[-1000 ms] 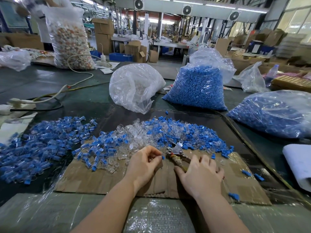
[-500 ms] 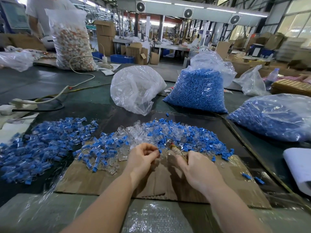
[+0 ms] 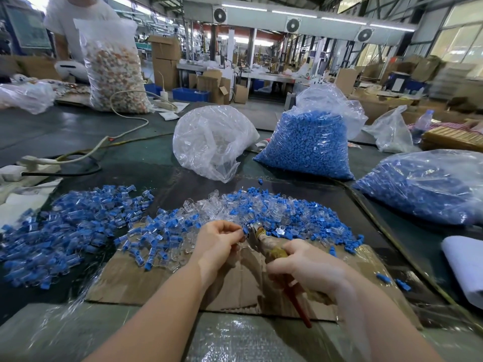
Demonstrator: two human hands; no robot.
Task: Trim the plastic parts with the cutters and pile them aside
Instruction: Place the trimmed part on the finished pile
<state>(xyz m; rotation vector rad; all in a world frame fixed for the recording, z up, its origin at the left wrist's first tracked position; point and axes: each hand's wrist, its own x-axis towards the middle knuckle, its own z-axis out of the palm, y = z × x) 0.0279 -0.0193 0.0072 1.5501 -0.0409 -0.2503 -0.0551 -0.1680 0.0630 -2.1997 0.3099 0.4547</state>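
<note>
Head view: the left hand (image 3: pixel 220 237) pinches a small blue-and-clear plastic part (image 3: pixel 245 229) at its fingertips and offers it to the nose of the cutters (image 3: pixel 257 232), so the excess sits right at the blades. The right hand (image 3: pixel 304 265) is wrapped round the cutters' handles, one red handle sticking out towards the near edge of the worktop (image 3: pixel 78 131), probably ready to squeeze; whether the blades have closed is too small to tell. Both hands work over the cardboard sheet (image 3: pixel 162 286), likely to catch offcuts. The untrimmed heap (image 3: pixel 261 210) lies just beyond the hands, within easy reach, while a separate pile (image 3: pixel 65 226) towards the left edge looks like the finished parts set aside
</note>
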